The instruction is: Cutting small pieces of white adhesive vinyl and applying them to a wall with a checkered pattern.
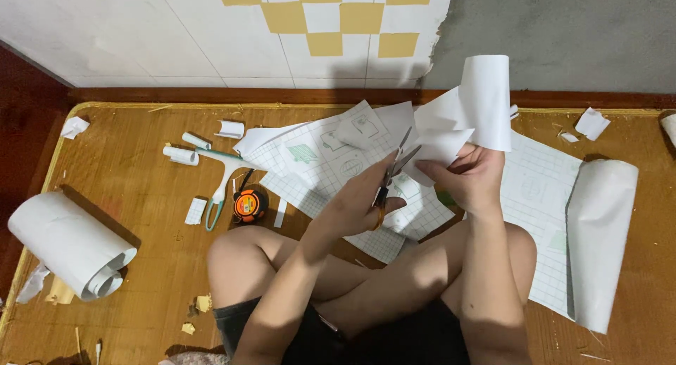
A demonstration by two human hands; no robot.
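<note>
Two hands up over crossed legs, both busy. The left hand (pixel 370 199) has its grip closed round the orange handles of a pair of scissors (pixel 391 173), blades parted a little and pointing up at the paper. The right hand (pixel 475 176) pinches a curled white sheet (pixel 473 104) between thumb and fingers, held up in the air just above the knees — the scissor tips meet its lower edge.

Under all that, a big gridded backing sheet (pixel 331 169) lies spread on the wooden floor (pixel 141 259), one end curling into a roll (pixel 598 231) at the right. Off to the left there's an orange tape measure (pixel 250 204), a teal-handled squeegee (pixel 224 176) just beside it, a fat white roll (pixel 67 244) well apart by the edge — and little paper scraps scattered about.
</note>
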